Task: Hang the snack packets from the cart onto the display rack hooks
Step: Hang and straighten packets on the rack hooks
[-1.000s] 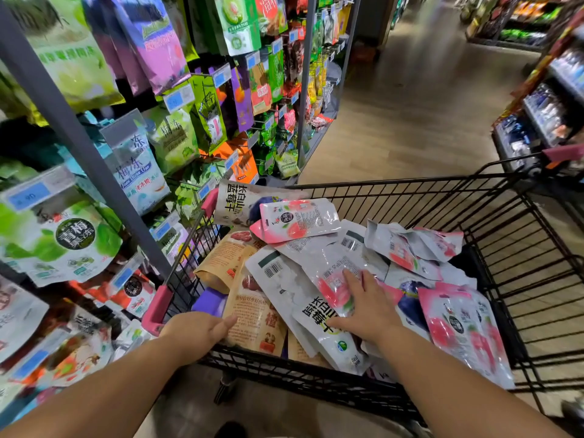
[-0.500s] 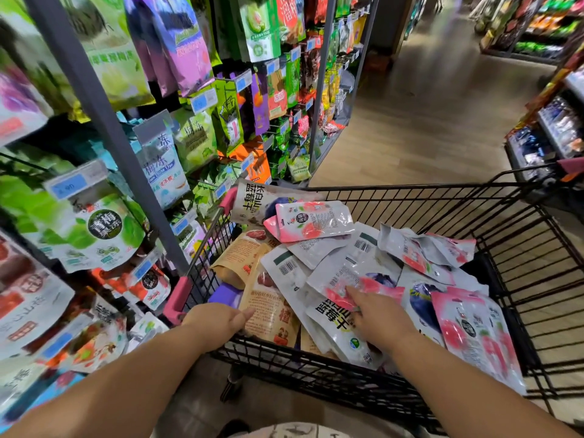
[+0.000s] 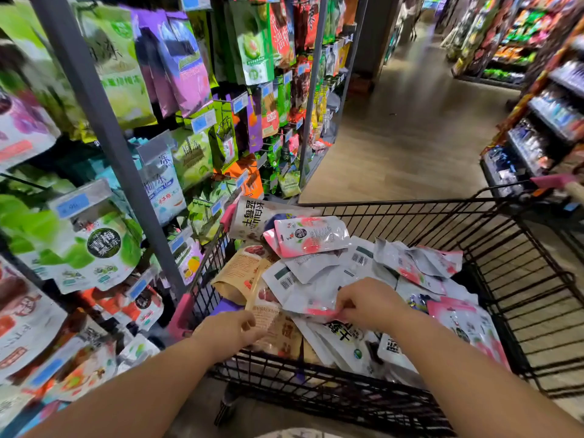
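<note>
The right hand (image 3: 369,306) pinches the edge of a white-and-pink packet (image 3: 311,295) lying in the heap in the cart (image 3: 410,203); the left hand (image 3: 229,331) sits curled at the near rim, its hold hidden. So thin a pinch on slick, overlapping packets may slip or drag neighbours up. The rack (image 3: 104,128) at left is crowded with bags and price tags (image 3: 80,202), blocking easy reach.
</note>
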